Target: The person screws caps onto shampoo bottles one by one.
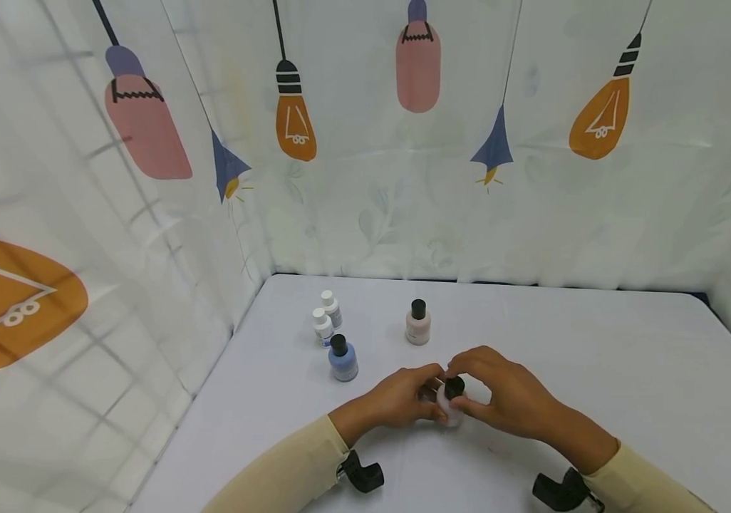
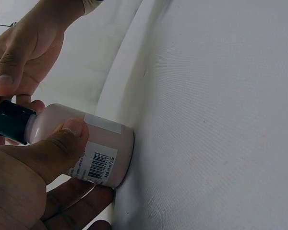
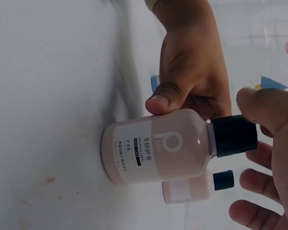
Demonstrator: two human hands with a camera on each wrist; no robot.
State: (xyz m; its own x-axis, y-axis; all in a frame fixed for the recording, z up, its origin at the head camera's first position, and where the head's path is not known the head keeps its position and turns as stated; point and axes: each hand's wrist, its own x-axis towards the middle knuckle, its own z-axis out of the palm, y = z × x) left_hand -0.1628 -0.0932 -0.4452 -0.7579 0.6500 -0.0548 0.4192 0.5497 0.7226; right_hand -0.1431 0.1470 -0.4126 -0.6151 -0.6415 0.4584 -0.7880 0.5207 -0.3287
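Note:
A pale pink bottle [image 3: 182, 143] with a black cap [image 3: 235, 136] stands upright on the table. My left hand [image 1: 397, 399] grips its body, thumb on one side and fingers on the other. At the top, my right hand [image 1: 513, 393] has its thumb and fingers around the cap; the thumb touches the cap's edge in the right wrist view. Lettering and a big round logo face that camera, while a barcode label [image 2: 98, 164] shows beside my left thumb. The fingers hide part of the bottle in the head view.
Behind it stands a second pink bottle [image 1: 418, 329] with a black cap. To the left are a blue bottle [image 1: 343, 365] and two small white bottles [image 1: 323, 328]. A patterned curtain [image 1: 365, 214] hangs along the far edge of the white table [image 1: 596, 356].

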